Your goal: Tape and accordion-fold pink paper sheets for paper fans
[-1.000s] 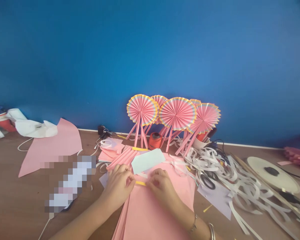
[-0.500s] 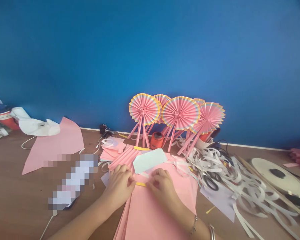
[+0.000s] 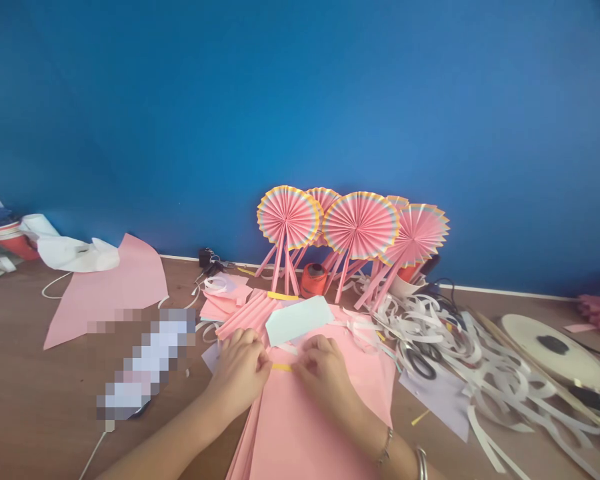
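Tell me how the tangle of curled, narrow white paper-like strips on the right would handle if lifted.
The tangle would probably feel light, being thin strips with gaps between loops. It would likely be floppy, since the strips bend into loose curls. Pulling one strip might drag others, as they cross and overlap.

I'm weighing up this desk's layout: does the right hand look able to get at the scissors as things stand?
Probably yes. The scissors lie partly exposed, with mostly flat pink paper between them and the right hand, though curled white strips beside them might snag.
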The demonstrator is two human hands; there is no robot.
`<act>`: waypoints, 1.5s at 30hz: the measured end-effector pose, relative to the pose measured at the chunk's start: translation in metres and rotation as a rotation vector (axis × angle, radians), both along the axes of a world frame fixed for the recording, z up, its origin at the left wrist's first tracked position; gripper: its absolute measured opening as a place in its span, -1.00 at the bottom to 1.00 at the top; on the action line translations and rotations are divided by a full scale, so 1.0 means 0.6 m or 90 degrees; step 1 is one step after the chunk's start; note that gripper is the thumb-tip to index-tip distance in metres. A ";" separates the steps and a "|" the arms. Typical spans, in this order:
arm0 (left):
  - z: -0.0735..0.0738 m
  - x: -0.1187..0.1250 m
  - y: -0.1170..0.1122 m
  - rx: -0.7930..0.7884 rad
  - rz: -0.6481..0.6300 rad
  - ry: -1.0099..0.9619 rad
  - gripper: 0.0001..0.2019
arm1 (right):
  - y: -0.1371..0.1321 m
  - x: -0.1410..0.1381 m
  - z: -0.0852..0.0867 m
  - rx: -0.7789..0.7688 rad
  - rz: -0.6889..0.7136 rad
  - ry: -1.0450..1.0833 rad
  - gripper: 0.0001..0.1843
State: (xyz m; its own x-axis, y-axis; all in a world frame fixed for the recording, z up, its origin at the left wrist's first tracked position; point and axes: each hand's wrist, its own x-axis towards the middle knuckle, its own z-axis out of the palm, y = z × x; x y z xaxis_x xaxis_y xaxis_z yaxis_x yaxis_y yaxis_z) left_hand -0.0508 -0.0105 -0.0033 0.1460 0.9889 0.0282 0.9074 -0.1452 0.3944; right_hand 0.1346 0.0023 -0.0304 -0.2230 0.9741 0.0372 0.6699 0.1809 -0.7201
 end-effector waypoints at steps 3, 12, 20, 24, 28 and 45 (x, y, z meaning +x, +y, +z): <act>0.001 0.002 0.000 -0.005 0.004 0.009 -0.82 | -0.001 0.000 0.001 -0.002 -0.002 -0.001 -0.78; -0.004 0.003 -0.001 -0.002 0.002 0.024 -0.84 | -0.002 -0.002 0.005 0.002 -0.008 -0.011 -0.78; -0.008 0.003 -0.001 0.020 -0.004 0.037 -0.84 | -0.002 -0.006 0.007 0.028 -0.010 -0.035 -0.77; -0.006 0.006 -0.003 0.030 -0.007 0.058 -0.84 | -0.005 -0.007 0.004 0.055 -0.007 -0.054 -0.78; -0.001 0.013 -0.008 0.035 0.009 0.076 -0.86 | -0.004 -0.005 0.005 0.061 -0.038 -0.079 -0.86; 0.064 -0.011 0.026 0.024 -0.037 0.008 -0.71 | 0.014 0.067 0.088 0.030 0.013 -0.023 -0.83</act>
State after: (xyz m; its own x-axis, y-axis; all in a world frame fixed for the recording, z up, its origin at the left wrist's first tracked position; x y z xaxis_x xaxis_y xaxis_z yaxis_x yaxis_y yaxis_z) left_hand -0.0573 0.0052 0.0350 0.2040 0.9769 0.0630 0.9016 -0.2126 0.3766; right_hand 0.1751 0.0105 0.0225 -0.2445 0.9668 0.0740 0.6914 0.2273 -0.6858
